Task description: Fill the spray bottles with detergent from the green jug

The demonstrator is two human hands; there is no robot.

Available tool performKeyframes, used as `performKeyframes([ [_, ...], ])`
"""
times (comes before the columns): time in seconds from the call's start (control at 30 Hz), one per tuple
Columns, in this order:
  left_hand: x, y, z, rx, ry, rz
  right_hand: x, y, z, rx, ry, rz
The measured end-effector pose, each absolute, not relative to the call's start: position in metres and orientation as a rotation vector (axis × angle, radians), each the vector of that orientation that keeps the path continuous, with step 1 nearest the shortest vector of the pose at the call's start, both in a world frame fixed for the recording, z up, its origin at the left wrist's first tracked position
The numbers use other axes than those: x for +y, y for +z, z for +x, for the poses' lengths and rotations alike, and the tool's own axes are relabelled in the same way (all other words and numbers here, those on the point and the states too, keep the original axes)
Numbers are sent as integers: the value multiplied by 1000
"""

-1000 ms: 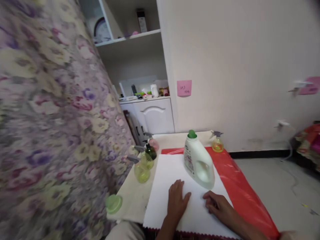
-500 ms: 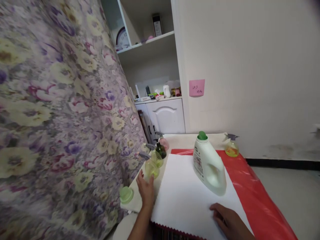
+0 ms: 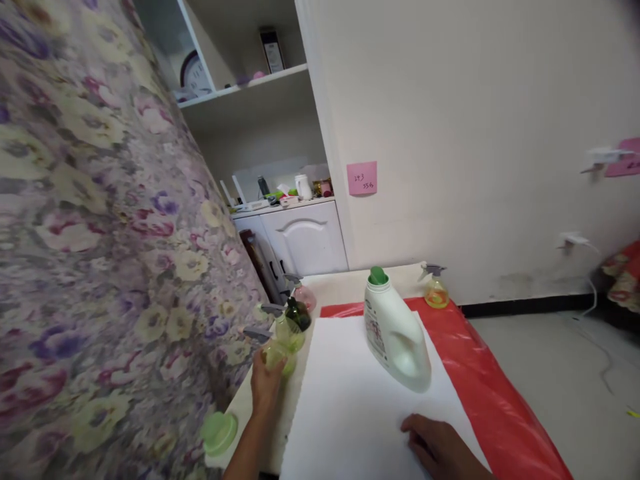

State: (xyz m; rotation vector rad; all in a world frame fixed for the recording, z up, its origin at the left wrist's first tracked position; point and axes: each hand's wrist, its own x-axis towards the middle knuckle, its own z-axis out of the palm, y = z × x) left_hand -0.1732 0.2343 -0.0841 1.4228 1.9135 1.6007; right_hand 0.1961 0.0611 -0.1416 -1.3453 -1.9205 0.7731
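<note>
My left hand (image 3: pixel 265 387) is closed around the nearest spray bottle (image 3: pixel 274 357), a round one of clear yellow-green plastic with a grey trigger head. It stands at the table's left side, its lower part partly hidden by the fingers. Just behind are another yellowish spray bottle (image 3: pixel 290 335), a dark green bottle (image 3: pixel 298 315) and a pink spray bottle (image 3: pixel 305 297). My right hand (image 3: pixel 436 445) rests low over the white sheet (image 3: pixel 340 400), fingers loosely bent and apart, holding nothing. Beyond it, a large pale green detergent jug (image 3: pixel 397 337) stands upright, a green piece (image 3: pixel 379 275) in its mouth.
A light green cap (image 3: pixel 219 432) lies at the near left corner. Red plastic sheeting (image 3: pixel 500 393) covers the table's right side. One more spray bottle (image 3: pixel 437 293) with orange-yellow liquid stands at the back right. A floral curtain (image 3: pixel 125 267) hangs close on the left.
My left hand has gone from reaching beside the nearest spray bottle to closing around it. The view has turned right, so everything appears further left. The right hand stays over the white sheet.
</note>
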Motion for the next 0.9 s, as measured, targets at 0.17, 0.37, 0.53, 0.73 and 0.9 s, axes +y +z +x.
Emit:
performKeyframes([
  [0.17,217,-59,-167,1897,1611,1432,59,-139,197,-1869,762,-1278],
  [0.37,145,-52,-91,1746,1373,1596,58,-134,193,-1676,880,-1210],
  [0.53,84,-72,-1,1572,1114,1653,56,-132,182,-1542,1033,-1054],
  [0.73,64,-80,41,1525,1027,1690,55,-116,176,-1360,1132,-921],
  [0.9,66,-59,33,1326,1114,1578,52,-108,179,-1296,1422,-692],
])
